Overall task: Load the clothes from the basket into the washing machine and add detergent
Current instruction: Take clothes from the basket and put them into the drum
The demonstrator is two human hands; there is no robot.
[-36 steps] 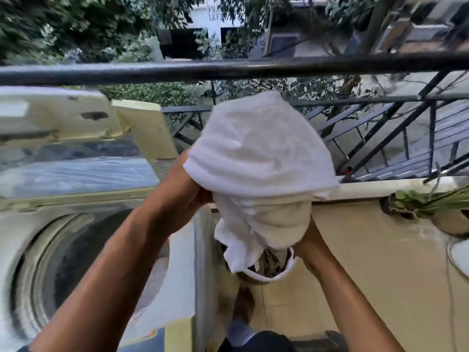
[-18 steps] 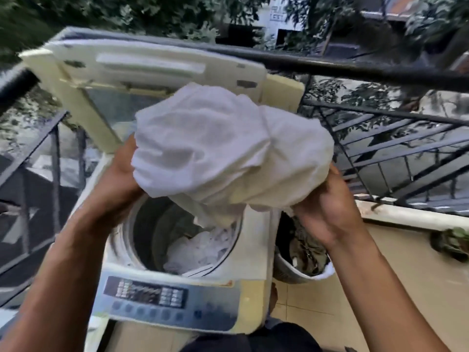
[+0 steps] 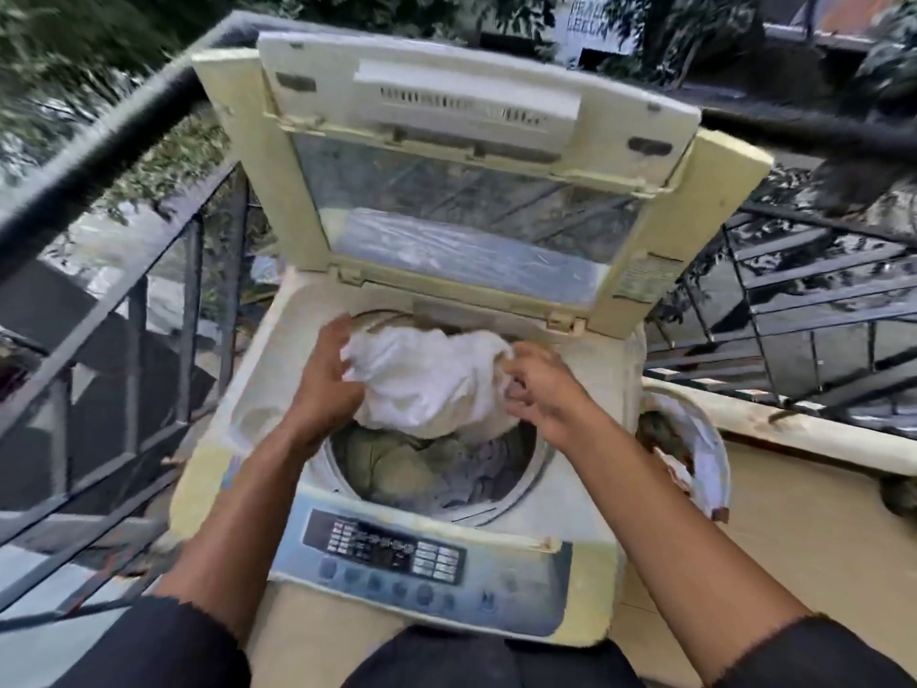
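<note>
Head view: white cloth (image 3: 426,379) bunched over the far half of the drum opening of the washing machine (image 3: 585,389), lying between the two hands, with its left edge against the left hand (image 3: 322,379) and its right edge at the fingertips of the right hand (image 3: 541,394). Left forearm enters from 7 o'clock, the hand set on edge at 9 o'clock of the cloth, thumb raised, fingers loosely spread and pressing the fabric rather than closing round it. Right forearm enters from 5 o'clock, wrist bent, the hand at 3 o'clock of the cloth; its fingers are curled and appear to pinch a fold at the cloth's upper right corner, though blur hides the exact contact. Beneath the cloth, at 6 o'clock, olive and pale grey clothes (image 3: 412,464) lie in the drum. Lid (image 3: 471,156) stands raised at 12 o'clock. Control panel (image 3: 392,553) sits at the near edge. Basket (image 3: 714,469), at 3 o'clock of the machine, stands on the floor just beside it. Railing (image 3: 99,141) runs behind.
</note>
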